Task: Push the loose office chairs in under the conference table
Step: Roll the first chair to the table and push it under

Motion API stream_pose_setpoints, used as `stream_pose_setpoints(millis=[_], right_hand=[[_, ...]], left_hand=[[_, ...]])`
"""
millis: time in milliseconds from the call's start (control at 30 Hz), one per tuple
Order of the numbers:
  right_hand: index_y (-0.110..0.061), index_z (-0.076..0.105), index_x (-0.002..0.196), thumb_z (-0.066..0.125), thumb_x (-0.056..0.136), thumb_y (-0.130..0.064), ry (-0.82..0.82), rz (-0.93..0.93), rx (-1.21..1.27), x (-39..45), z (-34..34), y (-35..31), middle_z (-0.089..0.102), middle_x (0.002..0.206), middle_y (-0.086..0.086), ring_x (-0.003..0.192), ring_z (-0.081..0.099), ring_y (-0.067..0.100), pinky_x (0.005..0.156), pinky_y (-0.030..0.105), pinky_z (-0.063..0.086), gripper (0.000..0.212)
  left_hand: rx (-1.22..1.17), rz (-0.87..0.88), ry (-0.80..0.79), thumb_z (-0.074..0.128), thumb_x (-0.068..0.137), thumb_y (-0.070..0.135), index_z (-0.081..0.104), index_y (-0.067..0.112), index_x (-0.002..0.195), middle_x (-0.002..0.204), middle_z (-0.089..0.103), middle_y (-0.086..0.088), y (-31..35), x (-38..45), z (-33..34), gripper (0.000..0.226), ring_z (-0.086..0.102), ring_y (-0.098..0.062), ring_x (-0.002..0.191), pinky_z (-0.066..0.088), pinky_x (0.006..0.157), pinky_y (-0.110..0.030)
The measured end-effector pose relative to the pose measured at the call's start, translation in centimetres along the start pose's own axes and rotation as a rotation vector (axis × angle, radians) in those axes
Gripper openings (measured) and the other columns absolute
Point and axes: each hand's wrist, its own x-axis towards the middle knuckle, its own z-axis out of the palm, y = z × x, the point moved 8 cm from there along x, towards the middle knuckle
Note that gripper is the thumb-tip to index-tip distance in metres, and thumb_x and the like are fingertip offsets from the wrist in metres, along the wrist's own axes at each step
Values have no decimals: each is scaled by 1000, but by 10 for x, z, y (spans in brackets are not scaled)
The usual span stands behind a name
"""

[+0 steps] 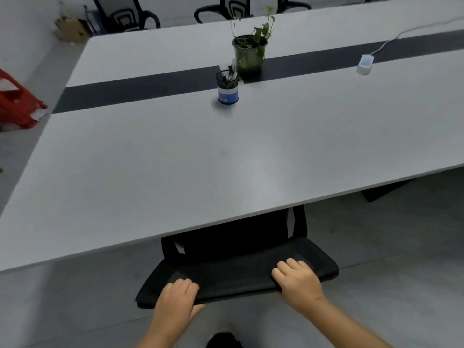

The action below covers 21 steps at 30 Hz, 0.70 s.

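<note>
I see the black office chair (236, 267) at six o'clock, its seat tucked under the near edge of the conference table (175, 159). My left hand (177, 297) and right hand (297, 278) both curl over the top of its backrest, fingers wrapped forward, thumbs behind. A pen cup (227, 87) stands at twelve o'clock.

Chair: a black mesh office chair (238, 270) stands at the near edge of the conference table (175, 172), its seat under the tabletop, backrest top outside.
Left hand: the left hand (177, 296) grips the backrest's top edge, fingers curled over it, thumb below.
Right hand: the right hand (297, 278) grips the same edge further right.
Tabletop: grey with a dark strip; a pen holder (227, 87) stands just beside a potted plant (251, 50); a white adapter (364, 64) with its cable lies to the right.
Far side: two black chairs (125, 15) stand behind the table.
Left floor: a red stool (17, 104).
</note>
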Motion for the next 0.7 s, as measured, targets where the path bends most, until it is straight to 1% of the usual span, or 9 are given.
stream_pose_setpoints(millis=[33,100,233,300,367,467,533,600,700], right_hand=[[-17,47,54,48,51,-7,38,-3,-3,10,-1,5,46,48,-2,58,28,18,54,27,18,10],[-16,50,51,37,55,-4,60,11,-8,33,3,16,46,47,-2,59,24,18,54,27,18,18],[-16,38,63,35,54,-2,91,-10,-7,71,8,33,44,47,0,58,23,18,53,28,16,17],[-16,38,61,36,56,0,112,-12,-6,75,9,37,44,47,1,58,23,18,52,28,16,16],[-15,44,54,39,58,1,116,2,-13,73,10,37,44,47,1,57,24,19,52,28,17,17],[-15,43,49,38,59,3,109,40,-34,74,8,42,42,47,1,55,25,19,51,28,17,21],[-15,42,50,38,60,3,116,58,-35,74,8,44,41,46,2,54,25,19,51,28,18,21],[-15,40,53,40,59,2,119,77,-22,69,9,43,41,47,2,55,25,19,51,28,17,18],[-15,44,54,46,55,-1,65,124,-43,61,9,48,45,49,3,58,26,19,53,28,18,14]], left_hand=[[11,0,13,87,15,49,36,23,75,50,55,3,-4,8,-2,83,30,-16,65,24,59,-27],[23,-20,18,88,16,48,35,23,75,49,55,1,-18,28,-5,83,29,-17,65,24,59,-28],[34,-48,21,86,28,48,36,21,74,52,54,5,-41,58,-4,74,27,-14,63,22,57,-30],[54,18,102,68,50,51,37,20,74,63,48,4,-40,63,-7,51,27,-14,63,21,56,-30],[55,52,140,45,60,51,39,18,75,69,41,2,-39,63,-4,37,28,-17,64,20,55,-29],[75,52,142,34,79,55,40,16,75,63,44,-4,-39,63,-1,40,28,-19,63,20,55,-30],[75,40,124,15,93,51,40,16,75,55,51,-3,-38,64,-2,47,27,-18,63,20,55,-30],[58,34,103,9,94,47,40,16,76,51,53,-2,-35,63,-4,48,27,-18,63,20,55,-31],[11,27,16,9,93,52,43,16,78,54,56,-2,-25,65,-3,52,30,-18,65,23,57,-32]])
